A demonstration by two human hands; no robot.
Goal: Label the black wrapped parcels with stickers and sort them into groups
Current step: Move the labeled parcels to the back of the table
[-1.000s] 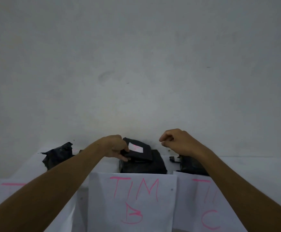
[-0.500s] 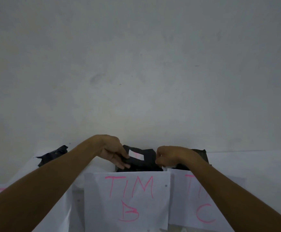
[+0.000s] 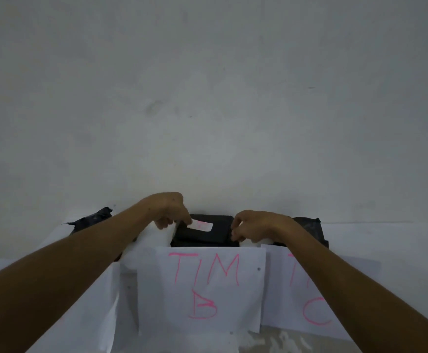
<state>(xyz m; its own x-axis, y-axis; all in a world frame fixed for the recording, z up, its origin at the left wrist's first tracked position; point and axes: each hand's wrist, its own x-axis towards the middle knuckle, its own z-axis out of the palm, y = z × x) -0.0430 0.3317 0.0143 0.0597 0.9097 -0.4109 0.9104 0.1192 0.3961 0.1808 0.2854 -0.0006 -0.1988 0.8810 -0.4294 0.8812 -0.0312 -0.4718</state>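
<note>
Both hands have dropped lower since a moment ago, setting the stickered parcel on the stack behind the TIM B sign. Left hand pinches its left edge by the sticker, while right hand has curled fingertips on the right edge. I'd square it up flat before letting go so it doesn't slide.

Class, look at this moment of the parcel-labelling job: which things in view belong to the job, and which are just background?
Part of the job:
labelled parcel with its sticker
left hand and right hand at its ends
left parcel
right parcel
TIM B sign
C sign

Just background:
grey wall
</note>
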